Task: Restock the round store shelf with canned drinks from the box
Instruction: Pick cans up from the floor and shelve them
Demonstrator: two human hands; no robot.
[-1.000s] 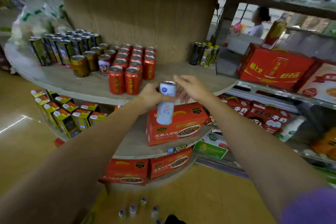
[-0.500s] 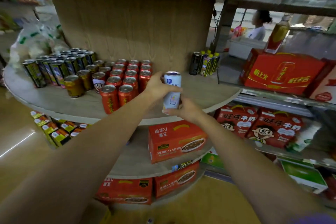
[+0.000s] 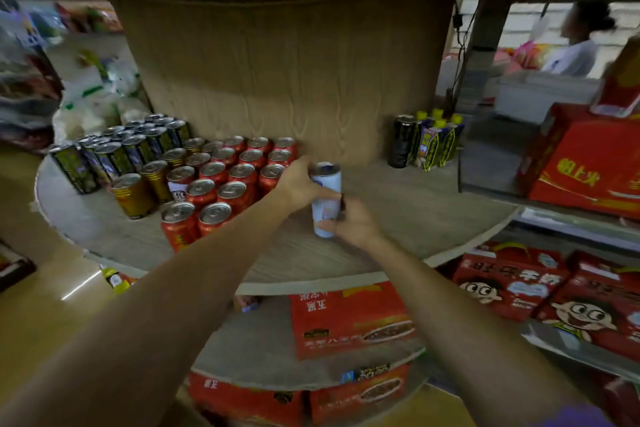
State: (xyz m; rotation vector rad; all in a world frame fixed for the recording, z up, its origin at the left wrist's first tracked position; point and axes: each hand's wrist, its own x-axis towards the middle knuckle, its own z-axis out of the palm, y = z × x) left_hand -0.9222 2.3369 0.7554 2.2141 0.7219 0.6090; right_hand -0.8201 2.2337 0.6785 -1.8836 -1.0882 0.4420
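A: Where is the white can (image 3: 325, 199) seen?

B: It is seen near the middle of the frame, over the round shelf (image 3: 415, 218). It is held upright, just right of the red cans (image 3: 228, 184).

A: How is it held?

B: It is held by both hands. The top part is wrapped by the left hand (image 3: 299, 184), with the thumb laid across the front. The bottom part is pinched by the right hand (image 3: 353, 222), whose fingers are curled round it. Whether the can is touching the shelf cannot be told.

A: What else is kept on that shelf?

B: The red cans are packed in rows at the middle left. Gold cans (image 3: 133, 194) are set just left of them, and dark cans (image 3: 114, 152) are lined up further left. A black can (image 3: 403, 140) and some yellow-capped bottles (image 3: 438, 139) are placed at the back, to the right.

A: And lower down?

B: A red box (image 3: 349, 319) is laid on the shelf below, in the lower middle of the frame. More red boxes with a cartoon face (image 3: 509, 284) are stacked at the lower right.
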